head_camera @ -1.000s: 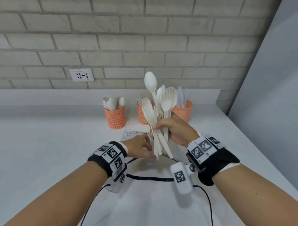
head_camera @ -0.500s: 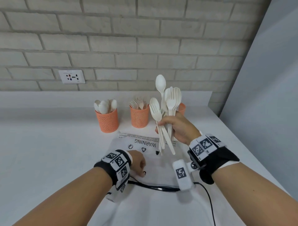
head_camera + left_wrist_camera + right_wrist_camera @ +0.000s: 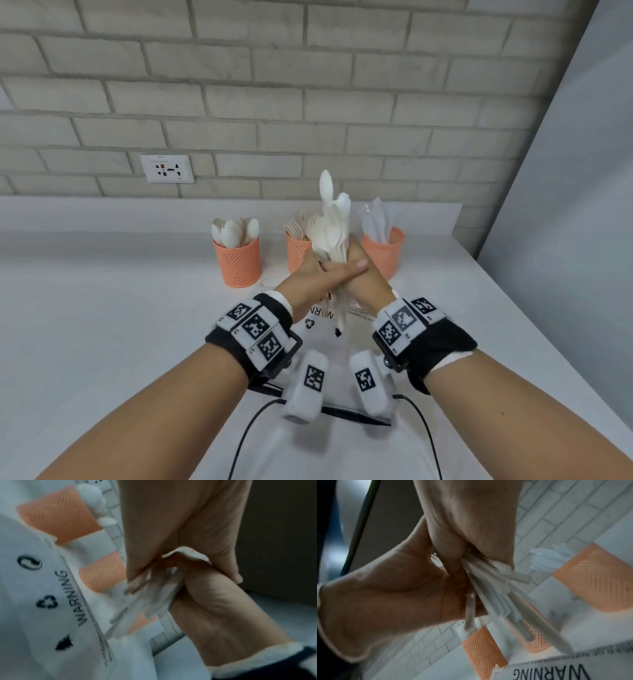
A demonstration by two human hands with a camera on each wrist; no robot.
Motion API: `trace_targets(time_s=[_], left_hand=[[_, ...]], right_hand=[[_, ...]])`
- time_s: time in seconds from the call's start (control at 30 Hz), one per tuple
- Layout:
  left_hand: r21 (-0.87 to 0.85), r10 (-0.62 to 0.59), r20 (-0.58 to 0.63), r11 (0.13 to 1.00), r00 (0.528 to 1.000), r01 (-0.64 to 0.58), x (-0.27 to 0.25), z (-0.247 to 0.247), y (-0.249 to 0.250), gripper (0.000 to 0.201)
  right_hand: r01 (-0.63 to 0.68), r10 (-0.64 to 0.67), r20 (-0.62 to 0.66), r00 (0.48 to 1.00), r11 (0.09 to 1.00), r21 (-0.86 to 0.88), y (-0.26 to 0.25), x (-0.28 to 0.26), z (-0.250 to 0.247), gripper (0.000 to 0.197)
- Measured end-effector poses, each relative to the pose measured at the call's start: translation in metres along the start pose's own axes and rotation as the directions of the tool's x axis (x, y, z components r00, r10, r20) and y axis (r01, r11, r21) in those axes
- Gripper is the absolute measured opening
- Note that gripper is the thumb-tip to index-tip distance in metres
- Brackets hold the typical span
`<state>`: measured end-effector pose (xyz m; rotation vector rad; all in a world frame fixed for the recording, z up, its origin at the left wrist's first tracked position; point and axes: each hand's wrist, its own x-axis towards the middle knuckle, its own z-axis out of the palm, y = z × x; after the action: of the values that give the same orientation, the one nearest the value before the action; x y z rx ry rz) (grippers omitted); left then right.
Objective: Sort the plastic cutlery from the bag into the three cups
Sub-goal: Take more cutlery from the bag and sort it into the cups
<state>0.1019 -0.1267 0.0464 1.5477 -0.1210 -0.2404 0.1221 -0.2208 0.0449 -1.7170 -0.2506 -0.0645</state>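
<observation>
A bundle of white plastic cutlery (image 3: 334, 236) stands upright above the bag, spoon and fork heads up, in front of the middle cup. My right hand (image 3: 368, 284) grips its handles, and my left hand (image 3: 308, 277) wraps round the same bundle with its thumb lying across the right hand. In the left wrist view the blurred handles (image 3: 145, 601) stick out below both hands; the right wrist view shows these handles (image 3: 496, 595) too. Three orange mesh cups stand behind: spoons (image 3: 236, 263), forks (image 3: 296, 253), knives (image 3: 385, 255). The white bag (image 3: 318, 317) with WARNING print lies flat underneath.
A brick wall with a socket (image 3: 166, 168) runs behind the cups. A grey panel (image 3: 565, 205) closes off the right side. The white counter (image 3: 102, 308) stretches to the left. A black cable (image 3: 246, 431) lies over the bag near me.
My left hand has left the bag and risen to clasp the bundle together with my right hand. The fanned-out cutlery is now squeezed into a tight bunch.
</observation>
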Motion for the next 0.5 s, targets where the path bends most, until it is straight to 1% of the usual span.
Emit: trace_targets(time_s=[0.03, 0.07, 0.1, 0.13, 0.17, 0.2, 0.23, 0.3, 0.33, 0.37, 0.4, 0.43, 0.47, 0.5], left_hand=[[-0.076, -0.006, -0.023, 0.997, 1.0, 0.004, 0.003, 0.003, 0.0, 0.084], [-0.146, -0.016, -0.045, 0.989, 0.999, 0.009, 0.006, 0.003, 0.0, 0.073], [-0.216, -0.028, -0.066, 0.976, 0.997, 0.013, 0.009, 0.002, 0.0, 0.062], [-0.279, -0.037, -0.078, 0.96, 0.996, 0.014, 0.012, 0.0, 0.0, 0.056], [-0.322, -0.038, -0.08, 0.947, 0.996, 0.01, 0.014, -0.004, 0.0, 0.053], [-0.362, -0.032, -0.077, 0.932, 0.996, 0.002, 0.017, -0.007, 0.0, 0.051], [-0.397, -0.023, -0.082, 0.918, 0.996, -0.011, 0.017, -0.011, 0.001, 0.048], [-0.464, -0.009, -0.099, 0.885, 0.995, -0.038, 0.018, -0.02, 0.002, 0.037], [-0.49, 0.003, -0.093, 0.871, 0.996, -0.049, 0.018, -0.025, 0.004, 0.03], [-0.509, 0.017, -0.076, 0.859, 0.997, -0.054, 0.018, -0.03, 0.005, 0.024], [-0.524, 0.028, -0.06, 0.85, 0.998, -0.056, 0.019, -0.033, 0.007, 0.02], [-0.535, 0.03, -0.056, 0.843, 0.998, -0.055, 0.02, -0.037, 0.008, 0.019], [-0.541, 0.028, -0.056, 0.839, 0.998, -0.054, 0.02, -0.039, 0.009, 0.019], [-0.544, 0.024, -0.059, 0.838, 0.998, -0.052, 0.022, -0.04, 0.009, 0.019]], right_hand=[[0.004, -0.001, 0.036, 0.999, 0.996, -0.084, 0.0, 0.0, 0.002, 0.025], [0.018, -0.001, 0.094, 0.996, 0.984, -0.177, 0.0, 0.0, 0.005, 0.029], [0.062, -0.027, 0.144, 0.989, 0.968, -0.242, -0.003, -0.002, 0.006, 0.04], [0.14, -0.095, 0.18, 0.979, 0.958, -0.252, -0.004, -0.002, 0.008, 0.05], [0.199, -0.153, 0.206, 0.966, 0.954, -0.225, -0.007, -0.005, 0.009, 0.058], [0.232, -0.185, 0.232, 0.955, 0.953, -0.194, -0.006, -0.003, 0.012, 0.066], [0.233, -0.181, 0.26, 0.949, 0.954, -0.186, -0.005, -0.002, 0.013, 0.073], [0.177, -0.099, 0.315, 0.944, 0.957, -0.228, -0.004, -0.001, 0.011, 0.086], [0.141, -0.064, 0.329, 0.942, 0.966, -0.215, -0.001, -0.001, 0.01, 0.086], [0.109, -0.048, 0.333, 0.942, 0.98, -0.167, 0.0, -0.002, 0.008, 0.083], [0.095, -0.059, 0.329, 0.943, 0.991, -0.092, 0.003, 0.0, 0.009, 0.078], [0.096, -0.081, 0.305, 0.949, 0.995, -0.035, 0.002, -0.001, 0.01, 0.072], [0.107, -0.099, 0.257, 0.961, 0.994, -0.015, 0.004, 0.001, 0.012, 0.064], [0.126, -0.115, 0.197, 0.974, 0.991, -0.041, 0.005, 0.004, 0.014, 0.055]])
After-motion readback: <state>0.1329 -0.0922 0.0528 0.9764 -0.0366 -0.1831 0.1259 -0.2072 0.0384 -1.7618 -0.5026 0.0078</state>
